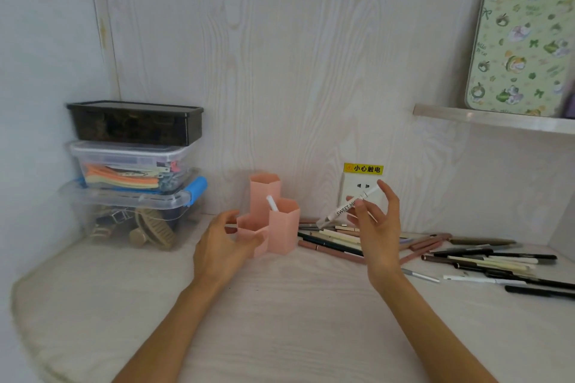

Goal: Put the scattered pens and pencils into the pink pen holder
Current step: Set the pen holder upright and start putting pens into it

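Pink pen holder [273,221], one white pen [272,203] in its right compartment.

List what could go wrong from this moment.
The white pen sits loosely in the right hand fingertips, so it might slip. The left hand only lightly steadies the pink pen holder, which could tip. The pen pile lies near the right forearm and could get swept.

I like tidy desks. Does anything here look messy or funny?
Yes. Lots of pens and pencils lie scattered at crossing angles on the desk, right of the pink pen holder, which holds only one white pen. Nothing looks broken or spilled.
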`<state>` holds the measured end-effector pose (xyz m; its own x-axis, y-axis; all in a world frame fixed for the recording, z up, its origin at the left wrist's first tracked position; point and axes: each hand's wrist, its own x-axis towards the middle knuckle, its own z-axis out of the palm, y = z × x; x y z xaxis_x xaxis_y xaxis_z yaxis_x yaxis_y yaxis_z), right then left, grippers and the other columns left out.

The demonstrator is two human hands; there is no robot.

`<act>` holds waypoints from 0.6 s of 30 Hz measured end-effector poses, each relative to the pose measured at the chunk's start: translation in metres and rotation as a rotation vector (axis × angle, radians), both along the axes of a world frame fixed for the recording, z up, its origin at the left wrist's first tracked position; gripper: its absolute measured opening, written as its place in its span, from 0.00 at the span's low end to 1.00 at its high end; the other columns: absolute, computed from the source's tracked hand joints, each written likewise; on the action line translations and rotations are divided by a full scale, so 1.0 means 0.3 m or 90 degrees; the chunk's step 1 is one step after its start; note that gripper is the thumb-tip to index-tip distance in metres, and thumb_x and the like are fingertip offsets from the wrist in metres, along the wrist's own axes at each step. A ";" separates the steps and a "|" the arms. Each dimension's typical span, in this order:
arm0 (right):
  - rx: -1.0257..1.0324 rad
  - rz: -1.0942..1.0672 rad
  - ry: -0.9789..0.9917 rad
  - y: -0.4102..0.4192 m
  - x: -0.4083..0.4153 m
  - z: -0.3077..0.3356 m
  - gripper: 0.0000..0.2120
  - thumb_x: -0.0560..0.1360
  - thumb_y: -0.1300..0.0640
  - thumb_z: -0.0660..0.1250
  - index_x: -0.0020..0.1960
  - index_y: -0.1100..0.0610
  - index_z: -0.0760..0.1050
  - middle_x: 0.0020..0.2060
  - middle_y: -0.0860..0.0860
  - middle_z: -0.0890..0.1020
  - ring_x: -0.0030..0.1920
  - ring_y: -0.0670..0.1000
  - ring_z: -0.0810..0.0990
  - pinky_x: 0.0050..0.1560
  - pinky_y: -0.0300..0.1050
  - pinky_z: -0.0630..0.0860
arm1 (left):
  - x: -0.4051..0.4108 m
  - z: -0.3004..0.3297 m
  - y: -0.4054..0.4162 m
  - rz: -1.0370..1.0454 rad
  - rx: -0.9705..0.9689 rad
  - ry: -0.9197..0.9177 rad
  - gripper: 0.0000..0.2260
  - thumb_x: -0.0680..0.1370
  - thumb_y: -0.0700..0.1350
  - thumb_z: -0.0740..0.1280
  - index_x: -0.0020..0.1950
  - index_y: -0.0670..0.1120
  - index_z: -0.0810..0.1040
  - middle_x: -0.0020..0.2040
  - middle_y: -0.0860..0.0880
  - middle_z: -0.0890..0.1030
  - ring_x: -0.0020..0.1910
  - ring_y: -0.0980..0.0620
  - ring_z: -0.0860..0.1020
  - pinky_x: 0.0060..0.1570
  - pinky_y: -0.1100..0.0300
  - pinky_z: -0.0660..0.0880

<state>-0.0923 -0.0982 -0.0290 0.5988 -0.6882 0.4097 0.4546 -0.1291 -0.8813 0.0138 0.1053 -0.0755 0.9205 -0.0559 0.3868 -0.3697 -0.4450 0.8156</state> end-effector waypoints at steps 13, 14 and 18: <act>-0.590 -0.057 0.188 0.162 0.237 0.048 0.14 0.78 0.54 0.61 0.62 0.50 0.76 0.58 0.49 0.81 0.59 0.50 0.76 0.62 0.49 0.71 | -0.012 -0.001 -0.002 0.012 -0.022 0.003 0.31 0.64 0.62 0.74 0.63 0.54 0.72 0.58 0.54 0.78 0.49 0.56 0.75 0.45 0.60 0.71; -0.607 -0.046 0.211 0.162 0.243 0.045 0.15 0.79 0.53 0.58 0.65 0.49 0.74 0.63 0.49 0.77 0.65 0.51 0.70 0.67 0.49 0.66 | -0.010 0.000 -0.001 0.020 -0.026 0.005 0.32 0.64 0.61 0.74 0.64 0.53 0.70 0.59 0.53 0.78 0.51 0.54 0.75 0.47 0.59 0.71; -0.533 0.104 0.264 0.130 0.219 0.047 0.21 0.81 0.49 0.52 0.73 0.45 0.59 0.73 0.47 0.63 0.73 0.49 0.56 0.73 0.48 0.52 | 0.000 0.002 0.007 0.055 -0.036 0.015 0.36 0.65 0.60 0.74 0.68 0.51 0.64 0.63 0.50 0.76 0.59 0.48 0.75 0.53 0.53 0.73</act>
<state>-0.0265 -0.0593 -0.0148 0.8705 -0.1617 0.4649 0.1947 -0.7543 -0.6270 0.0138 0.1073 -0.0750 0.9299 0.0454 0.3650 -0.3122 -0.4272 0.8486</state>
